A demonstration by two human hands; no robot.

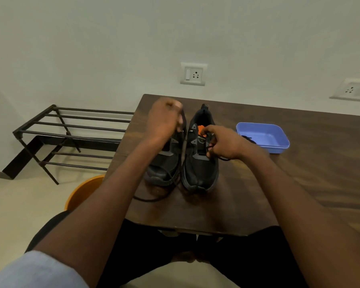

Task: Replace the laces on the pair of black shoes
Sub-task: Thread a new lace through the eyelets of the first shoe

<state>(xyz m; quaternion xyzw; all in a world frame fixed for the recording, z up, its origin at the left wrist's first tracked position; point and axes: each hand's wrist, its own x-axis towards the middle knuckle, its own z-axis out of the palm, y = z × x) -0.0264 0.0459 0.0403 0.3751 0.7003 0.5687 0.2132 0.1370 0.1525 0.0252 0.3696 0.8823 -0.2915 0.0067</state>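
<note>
Dark wood-grain desk (299,163) carries the pair of black shoes, toes pointing toward us. We see the left shoe (164,163) and the right shoe (200,163) side by side, close together near the desk's left edge. Our left hand (164,119) is raised above the left shoe and blurred; its grip is curled round a black lace (183,146) that runs down between the shoes and trails in a loop onto the desk in front of the left toe. The left forearm crosses over and hides part of the left shoe. Our right hand (222,144) rests at the right shoe's eyelet area, fingers curled and pinching a second black lace end (222,158) that pokes out under the hand toward the right. An orange lining (202,129) shows inside the right shoe's opening, just beyond the right fingers.

To the right of the shoes, apart from them, stands a blue plastic tray (279,146) with a dark lace (247,139) lying at its near-left corner. Beyond the desk's left edge stands a dark metal rack (71,129) on the floor, and an orange tub (85,190) sits partly hidden under the desk edge and the left arm. Two wall sockets (193,74) (353,90) are set in the pale wall behind.
</note>
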